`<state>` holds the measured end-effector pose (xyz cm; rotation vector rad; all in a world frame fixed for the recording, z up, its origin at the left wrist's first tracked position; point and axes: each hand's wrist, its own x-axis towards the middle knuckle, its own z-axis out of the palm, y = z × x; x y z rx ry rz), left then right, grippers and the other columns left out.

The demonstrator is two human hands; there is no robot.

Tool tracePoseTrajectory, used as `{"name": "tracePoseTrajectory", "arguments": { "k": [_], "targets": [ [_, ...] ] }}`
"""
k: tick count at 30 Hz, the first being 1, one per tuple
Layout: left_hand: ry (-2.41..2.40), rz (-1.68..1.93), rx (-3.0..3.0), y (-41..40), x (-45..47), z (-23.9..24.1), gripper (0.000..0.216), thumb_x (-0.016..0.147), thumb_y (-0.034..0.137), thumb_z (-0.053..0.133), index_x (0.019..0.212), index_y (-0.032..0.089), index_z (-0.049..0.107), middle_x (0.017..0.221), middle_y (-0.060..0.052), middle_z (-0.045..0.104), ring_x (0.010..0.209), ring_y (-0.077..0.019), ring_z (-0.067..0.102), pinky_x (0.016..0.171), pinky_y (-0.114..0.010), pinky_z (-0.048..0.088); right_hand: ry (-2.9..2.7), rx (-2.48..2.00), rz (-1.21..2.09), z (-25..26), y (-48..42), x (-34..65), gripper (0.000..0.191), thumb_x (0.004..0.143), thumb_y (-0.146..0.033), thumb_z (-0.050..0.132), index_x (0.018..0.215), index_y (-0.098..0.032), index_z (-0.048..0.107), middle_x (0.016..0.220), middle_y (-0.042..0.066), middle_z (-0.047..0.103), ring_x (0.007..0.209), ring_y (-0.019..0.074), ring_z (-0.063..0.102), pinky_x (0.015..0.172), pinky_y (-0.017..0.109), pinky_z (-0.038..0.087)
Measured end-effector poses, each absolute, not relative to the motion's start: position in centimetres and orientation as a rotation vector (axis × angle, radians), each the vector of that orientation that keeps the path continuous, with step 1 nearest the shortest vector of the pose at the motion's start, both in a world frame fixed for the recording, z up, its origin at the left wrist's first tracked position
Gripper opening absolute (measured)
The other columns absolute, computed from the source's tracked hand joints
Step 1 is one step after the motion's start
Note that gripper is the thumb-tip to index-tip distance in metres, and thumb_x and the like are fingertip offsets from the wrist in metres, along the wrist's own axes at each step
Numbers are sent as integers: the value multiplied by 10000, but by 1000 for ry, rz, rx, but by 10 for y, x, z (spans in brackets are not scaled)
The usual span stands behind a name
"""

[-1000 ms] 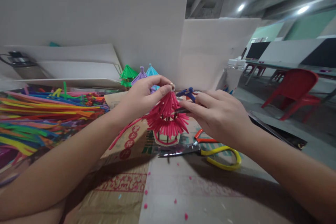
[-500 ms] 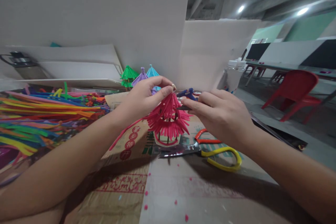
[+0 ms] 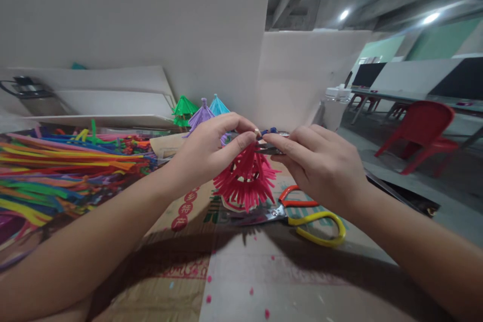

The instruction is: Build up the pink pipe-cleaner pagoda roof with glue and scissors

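Observation:
My left hand (image 3: 222, 143) pinches the peak of a red pipe-cleaner pagoda (image 3: 247, 181), which has two fringed tiers. A pale stick end (image 3: 257, 132) pokes out at its top, beside my left fingertips. My right hand (image 3: 317, 158) is closed on tweezers (image 3: 267, 150), a slim metal tool mostly covered by my fingers. The tips of the tool touch or nearly touch the pagoda just below its peak. Scissors (image 3: 313, 221) with one orange and one yellow handle lie in front, their blades close by the pagoda's base.
Green (image 3: 184, 109), purple (image 3: 202, 113) and blue (image 3: 219, 105) pipe-cleaner roofs stand behind my left hand. Bundles of coloured pipe cleaners (image 3: 71, 161) lie on the left. A blue glue gun (image 3: 273, 131) is partly hidden behind my hands. A clear bottle (image 3: 335, 105) stands at the right.
The pagoda has tilted, its peak moving slightly right and its base lifting. My left fingers shifted right with it, and the tool's tips now show more clearly. The long loose red strand is out of sight.

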<state>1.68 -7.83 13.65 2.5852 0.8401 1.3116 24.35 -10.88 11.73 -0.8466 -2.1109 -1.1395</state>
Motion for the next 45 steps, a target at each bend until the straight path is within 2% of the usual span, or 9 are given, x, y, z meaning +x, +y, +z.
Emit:
{"name": "tracePoseTrajectory", "arguments": {
  "k": [6, 14, 25, 38, 45],
  "targets": [
    [831, 1333, 2589, -78, 16, 136, 191, 957, 311, 536, 996, 185, 674, 944, -36, 708, 858, -168, 635, 815, -280, 489, -2137, -837, -1163, 115, -108, 245, 287, 959, -219, 572, 1238, -215, 640, 874, 54, 681, 795, 193, 573, 672, 332, 388],
    [784, 1327, 2590, -77, 17, 136, 167, 962, 285, 538, 969, 176, 664, 929, -33, 703, 847, -155, 630, 811, -272, 484, -2063, -825, -1239, 118, -111, 243, 279, 938, -152, 580, 1198, -224, 652, 780, 16, 667, 681, 167, 518, 623, 318, 358],
    [773, 1322, 2586, -79, 18, 137, 170, 961, 291, 540, 977, 177, 665, 935, -31, 702, 855, -157, 634, 809, -267, 481, -2093, -789, -1202, 117, -109, 245, 285, 935, -153, 597, 1205, -225, 656, 841, 26, 688, 726, 166, 547, 667, 315, 380],
    [782, 1325, 2598, -81, 18, 137, 169, 959, 285, 543, 965, 172, 669, 931, -22, 701, 852, -149, 631, 805, -258, 473, -2089, -739, -1062, 116, -105, 242, 224, 926, -140, 612, 1114, -211, 711, 761, 20, 670, 701, 157, 585, 629, 291, 403],
    [755, 1326, 2595, -78, 18, 136, 165, 960, 273, 540, 972, 166, 665, 930, -28, 699, 850, -150, 629, 800, -262, 471, -2070, -736, -1094, 117, -105, 242, 240, 920, -148, 613, 1136, -190, 710, 768, 34, 675, 683, 162, 579, 614, 298, 404]
  ]
}}
